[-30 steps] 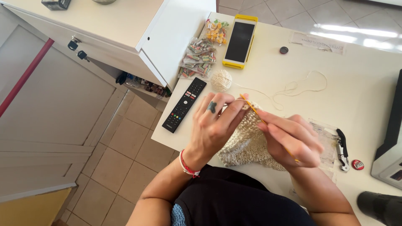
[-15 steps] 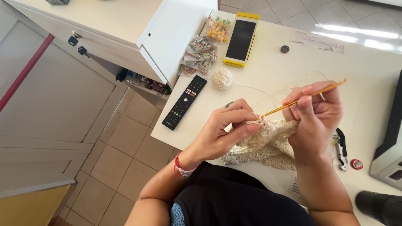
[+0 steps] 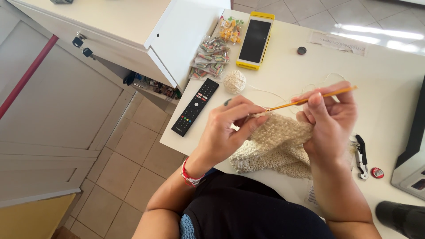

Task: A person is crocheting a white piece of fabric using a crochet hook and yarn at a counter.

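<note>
The right hand (image 3: 330, 121) holds an orange crochet hook (image 3: 310, 99), its fingers (image 3: 315, 99) closed around the shaft so that the hook slants down to the left, its tip meeting the top edge of a cream crocheted piece (image 3: 276, 144). The left hand (image 3: 226, 130) grips that same edge, fingers pinched narrowly on the fabric just beside the hook's tip; a red band circles its wrist. The crocheted piece hangs from both hands and spreads onto the near edge of the white bench (image 3: 283, 79), in front of the person's dark lap. A thin strand runs from the work across the bench to a small ball of cream yarn (image 3: 234, 82), which sits just beside the upper end of a black remote control (image 3: 195, 106). Beyond the ball lie clear bags of wrapped sweets (image 3: 211, 57) and, next to them, a phone in a yellow case (image 3: 254, 40) with a dark screen. A small dark bottle cap (image 3: 302, 50) rests farther along, near a paper slip (image 3: 338, 43). To the right of the right hand lies a black-handled corkscrew (image 3: 361, 155), with a small red cap (image 3: 377, 172) just beside it.
</note>
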